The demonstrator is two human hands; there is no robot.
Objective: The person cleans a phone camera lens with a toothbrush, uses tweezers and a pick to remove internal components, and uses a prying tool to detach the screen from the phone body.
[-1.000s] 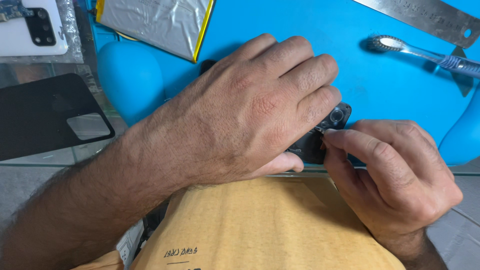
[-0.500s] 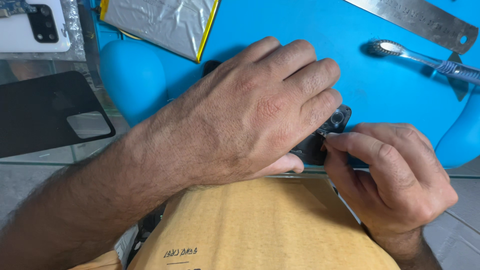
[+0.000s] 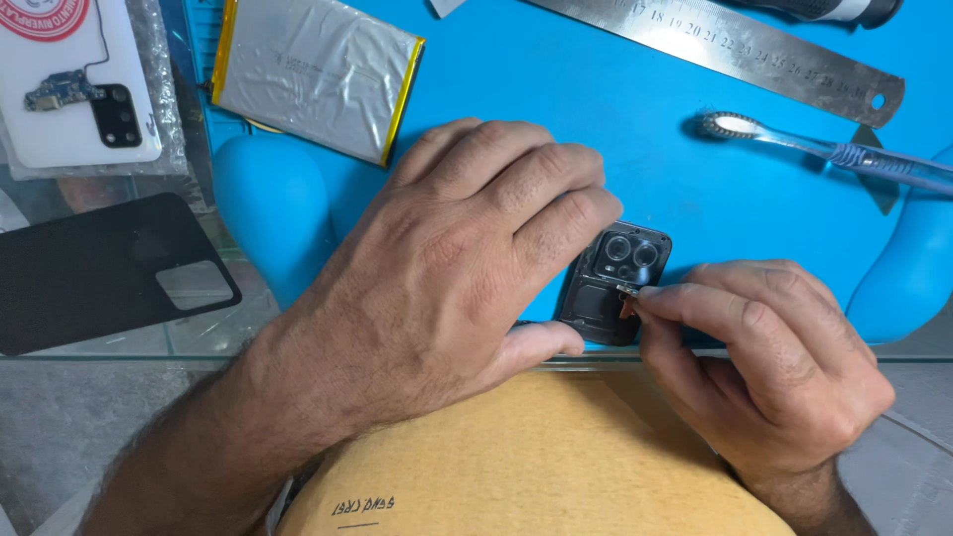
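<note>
- Blue work mat (image 3: 556, 129) on a glass table, steel ruler (image 3: 725, 45) far.
- Left hand (image 3: 447, 268) presses flat over the dark phone frame (image 3: 611, 283), near edge.
- Right hand (image 3: 774, 367) pinches a tiny part (image 3: 627, 294) against its camera end.

A black phone camera-module frame (image 3: 611, 283) lies flat on the blue work mat, near its front edge. Two round lens openings sit at its upper end, and a small copper-coloured flex piece (image 3: 625, 303) shows at its right edge.
</note>
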